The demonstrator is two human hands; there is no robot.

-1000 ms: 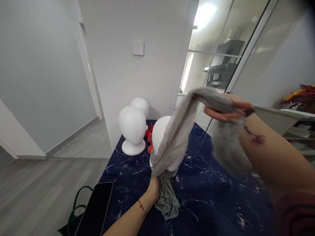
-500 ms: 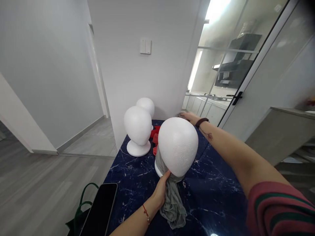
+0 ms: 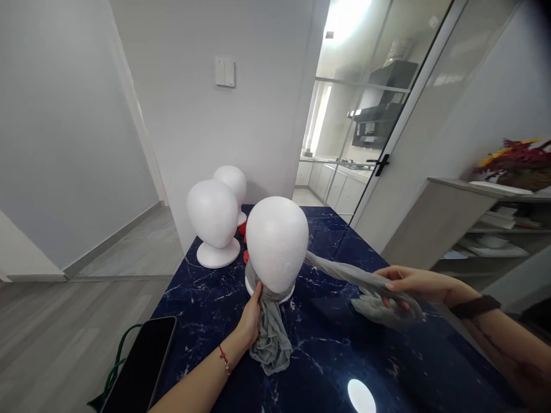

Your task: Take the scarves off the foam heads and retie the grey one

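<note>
Shifted since the previous frame: your right hand [image 3: 402, 287] is out from behind the nearest white head form [image 3: 278, 244], now well to its right, with a stretch of gray cloth [image 3: 338, 268] drawn taut behind it.
Right hand: fingers closed around the cloth, its loose end bunched and drooping just below your grip.
Left hand [image 3: 248, 322]: closed on the cloth just under the form's chin, thumb uppermost.
Gray cloth: passes around the form's neck between your two hands; one tail lies crumpled just right of your left hand.
Nearest head form: upright, just beyond your left hand.
Other head forms: one [image 3: 213, 212] stands beyond and left of your left hand, another [image 3: 231, 179] farther behind.
Red cloth [image 3: 246, 256]: beyond your left hand, partly hidden by the nearest form.
Phone [image 3: 142, 361]: left of your left hand, by the edge of the dark blue surface [image 3: 318, 361].
</note>
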